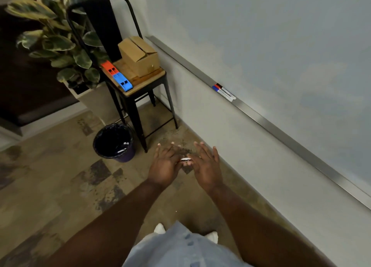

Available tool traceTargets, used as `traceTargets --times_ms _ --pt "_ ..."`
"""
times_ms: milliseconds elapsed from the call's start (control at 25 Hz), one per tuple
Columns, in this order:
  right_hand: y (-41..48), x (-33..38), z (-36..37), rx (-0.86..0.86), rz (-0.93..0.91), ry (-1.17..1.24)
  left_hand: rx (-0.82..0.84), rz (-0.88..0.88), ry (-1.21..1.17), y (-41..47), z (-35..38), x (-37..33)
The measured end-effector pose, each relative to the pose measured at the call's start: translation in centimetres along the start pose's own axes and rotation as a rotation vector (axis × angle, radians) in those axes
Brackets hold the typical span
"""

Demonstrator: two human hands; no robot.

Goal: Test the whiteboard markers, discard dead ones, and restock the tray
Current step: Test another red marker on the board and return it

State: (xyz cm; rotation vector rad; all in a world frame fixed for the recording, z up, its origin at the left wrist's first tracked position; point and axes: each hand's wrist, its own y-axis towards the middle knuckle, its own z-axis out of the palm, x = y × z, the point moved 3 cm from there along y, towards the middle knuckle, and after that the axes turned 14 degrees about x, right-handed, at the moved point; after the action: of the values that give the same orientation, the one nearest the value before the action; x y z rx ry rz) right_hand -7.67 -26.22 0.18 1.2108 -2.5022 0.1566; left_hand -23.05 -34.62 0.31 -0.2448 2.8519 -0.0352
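Both hands are extended low in front of the body, over the floor. The left hand (163,165) and the right hand (207,165) show straight, spread fingers. A short white marker (186,159) lies crosswise between them at the thumb side. The thumbs are hidden, so it cannot be told whether either hand pinches the marker or which one carries it. The position suggests a cap being pulled or pressed on. The bin (114,144) stands on the floor at 10 o'clock from the hands, near enough to take a dead marker. At 11 o'clock the chair (131,89) holds a cardboard box (138,55) and red and blue packs (116,76), probably the restocking supply. At 1 o'clock the metal tray (281,134) runs under the whiteboard (281,35). A small cluster of markers (224,91) lies in the tray.
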Motion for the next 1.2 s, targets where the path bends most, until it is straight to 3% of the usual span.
traceTargets --times_ms 560,1200 --pt "13.9 13.5 6.1 0.146 -0.187 0.015 -0.111 -0.152 -0.05 -2.9 -4.4 18.7" --pt "30.9 21.0 13.3 0.337 -0.484 0.144 -0.124 -0.598 -0.074 -1.6 -7.1 32.5"
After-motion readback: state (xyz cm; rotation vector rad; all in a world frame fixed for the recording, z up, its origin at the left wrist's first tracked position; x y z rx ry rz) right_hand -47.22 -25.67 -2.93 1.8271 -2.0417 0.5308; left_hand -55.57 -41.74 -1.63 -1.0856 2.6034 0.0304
